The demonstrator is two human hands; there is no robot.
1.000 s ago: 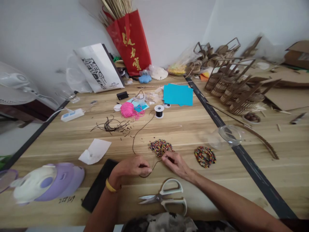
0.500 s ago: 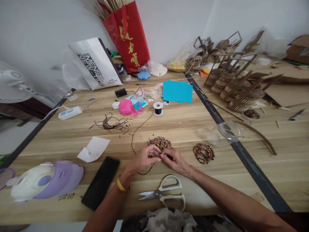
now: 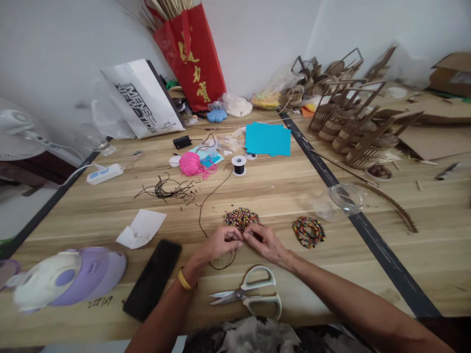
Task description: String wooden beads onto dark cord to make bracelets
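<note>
My left hand (image 3: 222, 242) and my right hand (image 3: 267, 243) meet fingertip to fingertip at the near edge of a pile of multicoloured beads (image 3: 241, 216). The left fingers pinch the black cord (image 3: 200, 215), which runs back to a black spool (image 3: 239, 165) and also loops below the hand. The right fingers are pinched together; what lies between them is too small to make out. Right of the hands rests a coil of strung beads (image 3: 309, 232). Scissors (image 3: 241, 294) lie spread on the table nearer to me.
A black phone (image 3: 152, 279), white paper (image 3: 143, 228) and a purple-white device (image 3: 73, 277) are at left. Cut cords (image 3: 165, 189), pink yarn (image 3: 190, 163) and blue sheets (image 3: 268, 139) lie farther back. A clear jar (image 3: 342, 200) and small woven baskets (image 3: 362, 137) stand right.
My hands stay together, with the fingers shifted slightly and the right fingertips now nearer the left ones. The whole view has moved a little.
</note>
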